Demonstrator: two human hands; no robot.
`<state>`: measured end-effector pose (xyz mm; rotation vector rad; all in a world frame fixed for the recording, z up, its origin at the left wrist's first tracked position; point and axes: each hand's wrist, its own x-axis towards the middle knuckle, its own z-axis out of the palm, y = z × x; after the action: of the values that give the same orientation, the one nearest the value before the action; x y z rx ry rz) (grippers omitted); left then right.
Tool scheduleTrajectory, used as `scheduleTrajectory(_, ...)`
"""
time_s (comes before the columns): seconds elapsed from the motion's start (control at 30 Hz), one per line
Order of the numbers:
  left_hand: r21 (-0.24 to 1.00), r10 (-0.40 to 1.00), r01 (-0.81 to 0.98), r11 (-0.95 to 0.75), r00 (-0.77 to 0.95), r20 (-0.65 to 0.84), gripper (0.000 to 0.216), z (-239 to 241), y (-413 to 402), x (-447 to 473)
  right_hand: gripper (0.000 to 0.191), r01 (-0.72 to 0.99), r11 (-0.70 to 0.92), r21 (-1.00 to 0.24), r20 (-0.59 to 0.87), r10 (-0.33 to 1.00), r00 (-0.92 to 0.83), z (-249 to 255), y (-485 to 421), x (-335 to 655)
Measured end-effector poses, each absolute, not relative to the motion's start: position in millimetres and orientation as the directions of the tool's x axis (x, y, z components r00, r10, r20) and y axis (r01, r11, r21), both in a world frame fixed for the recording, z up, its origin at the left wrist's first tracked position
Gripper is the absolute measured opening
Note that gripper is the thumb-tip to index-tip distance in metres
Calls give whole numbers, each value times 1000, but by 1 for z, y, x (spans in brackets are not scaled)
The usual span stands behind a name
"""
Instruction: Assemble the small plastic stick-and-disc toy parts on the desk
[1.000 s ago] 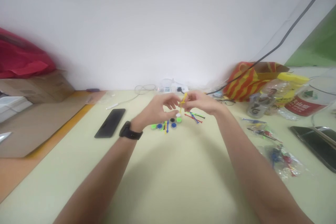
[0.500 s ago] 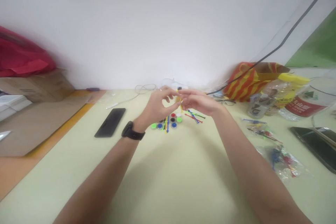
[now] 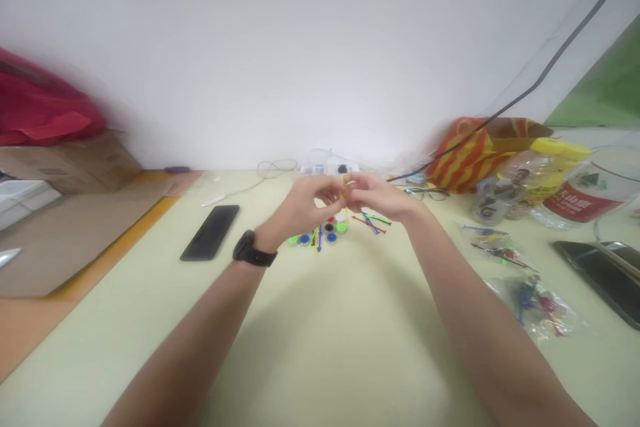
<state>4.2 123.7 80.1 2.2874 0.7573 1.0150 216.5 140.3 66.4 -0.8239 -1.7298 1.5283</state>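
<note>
My left hand (image 3: 309, 202), with a black watch (image 3: 245, 250) on its wrist, is closed in a pinch above the middle of the table. My right hand (image 3: 377, 195) meets it from the other side, fingers pinched together. Between the fingertips is a thin yellow plastic stick (image 3: 343, 195), mostly hidden; a small black piece (image 3: 342, 169) shows just above it, and I cannot tell whether they are joined. Below the hands lie several small round discs, among them a blue disc (image 3: 331, 238) and a green disc (image 3: 341, 228). Arrow-tipped sticks, one a blue stick (image 3: 320, 240), lie beside them.
Left of the hands are a black phone (image 3: 210, 233) and a white cable (image 3: 215, 201). Plastic bags of small parts (image 3: 540, 307) lie at the right, near a dark tablet (image 3: 600, 273). Bottles (image 3: 575, 200) and a striped bag (image 3: 463, 153) stand behind. Cardboard (image 3: 75, 233) covers the left side.
My right hand's fingers have curled in, and both hands have drawn closer together around the yellow stick. My left fingers have lowered slightly.
</note>
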Motion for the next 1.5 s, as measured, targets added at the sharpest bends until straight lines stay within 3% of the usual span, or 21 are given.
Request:
scheduleTrajectory(0.1,684,688,289,-670,588,426,7,76,124,4,21,152,111,-982,20,866,-500,64,142,218)
scheduleTrajectory(0.17,710,709,307,-633,598,373,10,70,124,5,24,336,106,-936,-48,907,-418,63,142,220)
scheduleTrajectory(0.3,688,673,362,-629,697,248,10,52,121,14,31,751,96,-653,-260,903,-342,58,144,224)
scheduleTrajectory(0.4,579,641,456,-675,752,154,7,40,119,20,36,812,87,-577,-384,849,-364,52,144,223)
scheduleTrajectory(0.53,496,677,567,-657,733,58,6,34,122,17,42,872,125,-474,-283,916,-285,46,151,227)
scheduleTrajectory(0.63,461,650,541,-703,752,108,8,34,128,9,43,933,77,-351,-207,966,-158,41,159,238)
scheduleTrajectory(0.8,432,676,565,-703,719,159,24,37,134,0,36,976,-2,-217,-302,951,-65,30,162,249)
scheduleTrajectory(1.23,291,676,654,-698,736,-31,47,37,146,-15,40,952,91,-291,-407,889,-210,33,153,215)
scheduleTrajectory(1.37,295,671,641,-709,742,2,42,39,147,-16,33,927,90,-364,-455,851,-262,36,147,207)
scheduleTrajectory(1.5,317,671,635,-704,741,6,33,42,147,-18,32,922,114,-371,-401,875,-270,36,149,207)
